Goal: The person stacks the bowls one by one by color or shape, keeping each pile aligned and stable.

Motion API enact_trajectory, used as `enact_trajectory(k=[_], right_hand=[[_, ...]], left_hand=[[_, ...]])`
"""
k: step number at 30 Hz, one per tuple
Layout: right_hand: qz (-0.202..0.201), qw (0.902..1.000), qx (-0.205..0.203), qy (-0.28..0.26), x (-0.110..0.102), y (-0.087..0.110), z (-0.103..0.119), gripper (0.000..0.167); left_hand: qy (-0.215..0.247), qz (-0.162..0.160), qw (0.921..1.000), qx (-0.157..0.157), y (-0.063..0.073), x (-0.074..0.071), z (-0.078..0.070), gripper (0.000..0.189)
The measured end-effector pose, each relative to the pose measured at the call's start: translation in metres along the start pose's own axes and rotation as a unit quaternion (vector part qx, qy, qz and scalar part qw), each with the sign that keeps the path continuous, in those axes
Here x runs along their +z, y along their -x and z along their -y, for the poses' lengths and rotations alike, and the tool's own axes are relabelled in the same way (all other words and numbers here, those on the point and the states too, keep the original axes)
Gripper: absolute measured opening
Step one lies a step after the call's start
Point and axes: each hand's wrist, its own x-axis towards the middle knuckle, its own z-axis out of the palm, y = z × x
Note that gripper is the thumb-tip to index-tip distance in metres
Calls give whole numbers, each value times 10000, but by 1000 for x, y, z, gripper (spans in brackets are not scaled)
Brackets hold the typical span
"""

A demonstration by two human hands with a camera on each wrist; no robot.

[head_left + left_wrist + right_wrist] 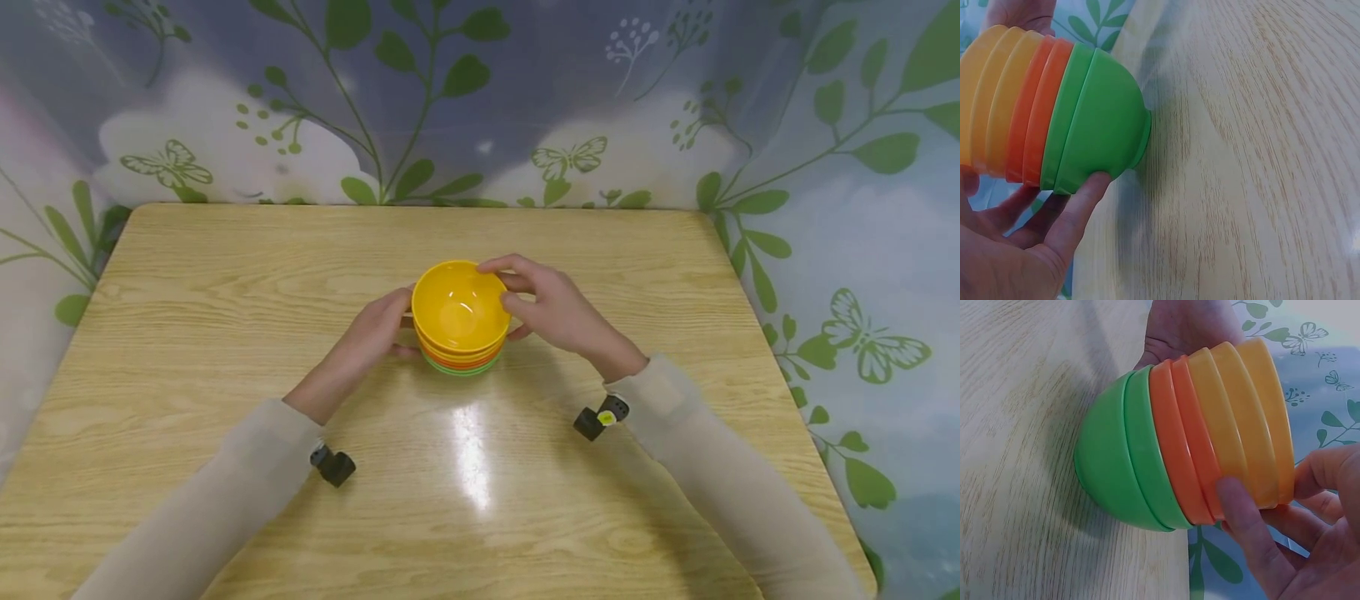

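A nested stack of bowls stands upright on the wooden table [225,500], near its middle. Its top is a yellow bowl [459,321], with more yellow ones beneath. Two orange bowls [1182,434] come below those, and two green bowls [1100,115] form the base. My left hand [372,329] holds the stack's left side, one fingertip on the lowest green bowl in the left wrist view. On the right side, my right hand [553,310] grips the upper yellow bowls, thumb at the top one's rim and a finger lower, beside the orange.
A curtain-like backdrop [450,108] with leaves and butterflies hangs behind the table and along its right side. Small black wrist cameras [332,465] sit at both sleeve cuffs. Light glares off the table in front of the stack.
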Motion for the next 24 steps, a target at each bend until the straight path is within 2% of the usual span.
enact_trajectory(k=[4, 14, 24], right_hand=[[19, 10000, -57, 16, 1, -1, -2, 44], [15, 10000, -52, 52, 1, 0, -2, 48], [60, 10000, -32, 12, 0, 1, -1, 52]], left_hand=[[4, 22, 10000, 70, 0, 0, 1, 58], [2, 71, 10000, 42, 0, -2, 1, 73], [30, 100, 9998, -146, -2, -2, -2, 76]])
